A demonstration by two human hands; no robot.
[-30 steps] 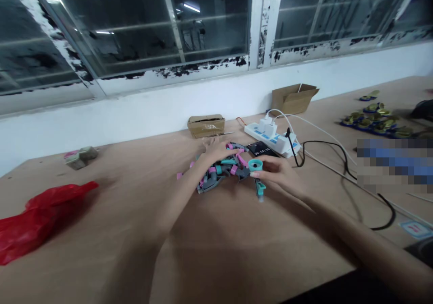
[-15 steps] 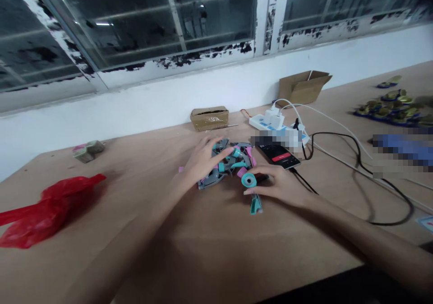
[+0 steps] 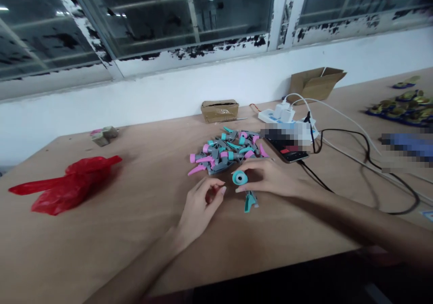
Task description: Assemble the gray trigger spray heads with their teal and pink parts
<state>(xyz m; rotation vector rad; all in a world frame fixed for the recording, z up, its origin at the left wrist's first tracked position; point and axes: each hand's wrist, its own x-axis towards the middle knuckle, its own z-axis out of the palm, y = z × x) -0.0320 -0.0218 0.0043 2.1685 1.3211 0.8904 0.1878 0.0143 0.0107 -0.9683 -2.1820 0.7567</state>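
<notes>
My right hand (image 3: 270, 177) grips a grey and teal trigger spray head (image 3: 240, 177) between thumb and fingers. Its round teal collar faces me, and its teal trigger end (image 3: 249, 201) hangs below the hand. To the left, my left hand (image 3: 199, 204) is curled, with thumb and index tips nearly together just short of the collar. Whatever may be in that pinch is too small to make out. Just beyond both hands lies a heap of grey trigger spray heads (image 3: 226, 153) with teal and pink parts.
A red plastic bag (image 3: 72, 184) lies at left. Behind the heap are a small cardboard box (image 3: 219, 111), a phone (image 3: 287, 148) and a white power strip (image 3: 269, 116) with cables. Further right stand an open carton (image 3: 311, 85) and gold and blue pieces (image 3: 399, 108).
My left hand has come off the heap toward me and its fingers have closed into a pinch. My right hand still holds the spray head. The view has shifted slightly left.
</notes>
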